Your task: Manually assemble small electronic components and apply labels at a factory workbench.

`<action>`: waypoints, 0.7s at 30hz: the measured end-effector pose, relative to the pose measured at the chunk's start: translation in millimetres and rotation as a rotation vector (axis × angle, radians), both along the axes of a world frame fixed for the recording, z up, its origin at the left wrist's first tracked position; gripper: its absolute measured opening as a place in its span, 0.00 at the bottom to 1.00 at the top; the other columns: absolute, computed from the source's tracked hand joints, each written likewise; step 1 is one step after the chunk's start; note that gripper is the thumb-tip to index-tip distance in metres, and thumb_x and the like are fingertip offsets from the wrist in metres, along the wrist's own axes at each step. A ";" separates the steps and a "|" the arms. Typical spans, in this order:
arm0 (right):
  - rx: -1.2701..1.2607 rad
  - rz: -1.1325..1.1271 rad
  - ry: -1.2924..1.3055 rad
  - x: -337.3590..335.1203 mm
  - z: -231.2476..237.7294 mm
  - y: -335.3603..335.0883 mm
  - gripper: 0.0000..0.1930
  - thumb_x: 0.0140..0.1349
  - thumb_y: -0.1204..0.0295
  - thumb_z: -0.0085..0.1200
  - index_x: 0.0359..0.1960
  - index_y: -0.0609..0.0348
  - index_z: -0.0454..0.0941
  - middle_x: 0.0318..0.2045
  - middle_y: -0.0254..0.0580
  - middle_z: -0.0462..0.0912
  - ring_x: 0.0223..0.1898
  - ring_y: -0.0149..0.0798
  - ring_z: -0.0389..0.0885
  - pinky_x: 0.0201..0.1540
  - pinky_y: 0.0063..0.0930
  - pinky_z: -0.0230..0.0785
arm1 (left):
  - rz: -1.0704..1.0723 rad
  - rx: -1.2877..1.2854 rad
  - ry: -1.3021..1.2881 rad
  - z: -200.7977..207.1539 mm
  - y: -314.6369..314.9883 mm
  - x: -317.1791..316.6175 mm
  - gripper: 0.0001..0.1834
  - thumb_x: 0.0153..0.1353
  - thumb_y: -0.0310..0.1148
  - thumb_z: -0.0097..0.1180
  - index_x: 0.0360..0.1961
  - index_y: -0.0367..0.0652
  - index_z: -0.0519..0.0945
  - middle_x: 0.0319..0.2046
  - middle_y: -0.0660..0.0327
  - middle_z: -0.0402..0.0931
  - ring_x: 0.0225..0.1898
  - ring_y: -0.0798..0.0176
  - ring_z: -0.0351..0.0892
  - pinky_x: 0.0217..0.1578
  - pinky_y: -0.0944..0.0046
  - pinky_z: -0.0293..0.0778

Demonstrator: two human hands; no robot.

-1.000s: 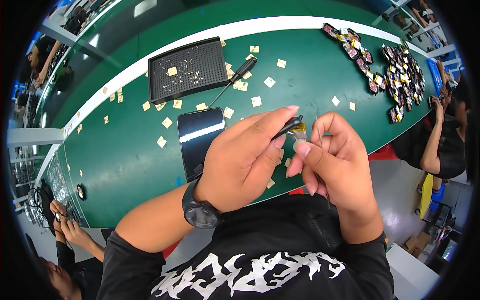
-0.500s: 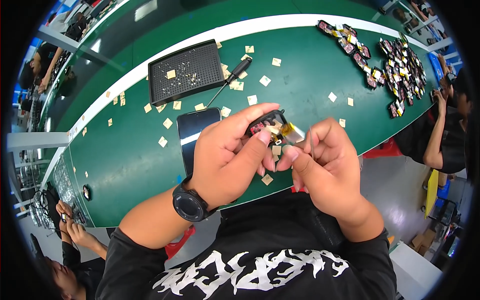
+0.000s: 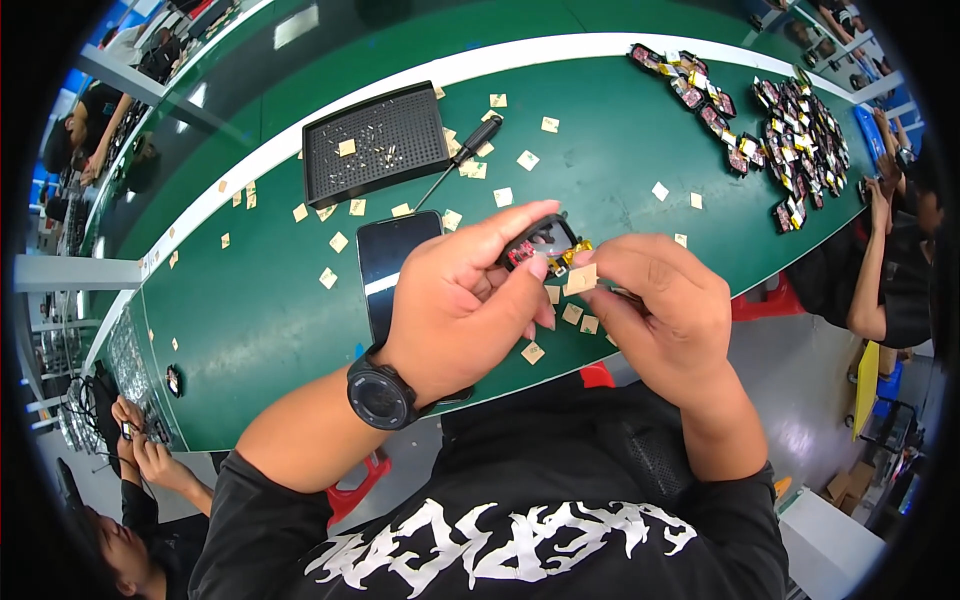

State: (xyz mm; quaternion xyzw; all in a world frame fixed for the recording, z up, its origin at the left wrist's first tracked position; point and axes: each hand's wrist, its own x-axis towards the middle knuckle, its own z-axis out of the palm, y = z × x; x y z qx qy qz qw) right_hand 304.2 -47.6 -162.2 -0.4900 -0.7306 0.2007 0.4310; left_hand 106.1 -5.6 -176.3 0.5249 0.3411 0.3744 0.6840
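Note:
My left hand (image 3: 465, 290), with a black watch on its wrist, grips a small open black device housing (image 3: 549, 228) between thumb and fingers. A red circuit board (image 3: 521, 251) and yellow tape (image 3: 583, 246) show at the housing. Close against it, my right hand (image 3: 665, 305) pinches a small tan paper square (image 3: 580, 280) between thumb and forefinger. Whether that square is stuck to something behind it, I cannot tell. The other right fingers are curled and partly hidden. Under my left hand lies a phone (image 3: 385, 262) with a dark screen.
A black tray (image 3: 375, 185) with small parts stands at the back, a screwdriver (image 3: 463, 155) beside it. Tan squares (image 3: 338, 242) are scattered over the green table (image 3: 260, 320). Several device housings (image 3: 800, 140) are heaped at the right. Other people sit at both sides.
The silver battery pouch that showed beside the housing is out of sight, and a tan square shows at my right fingertips. The thin metal tool in my right hand no longer shows.

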 end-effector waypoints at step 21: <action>-0.488 -0.096 0.600 -16.0 5.0 -18.4 0.04 0.62 0.83 0.63 0.38 0.68 0.81 0.31 0.36 0.85 0.29 0.18 0.78 0.27 0.12 0.65 | -0.001 0.220 0.051 -16.3 -7.1 0.0 0.18 0.71 0.22 0.48 0.61 0.31 0.75 0.38 0.58 0.81 0.33 0.72 0.82 0.33 0.73 0.80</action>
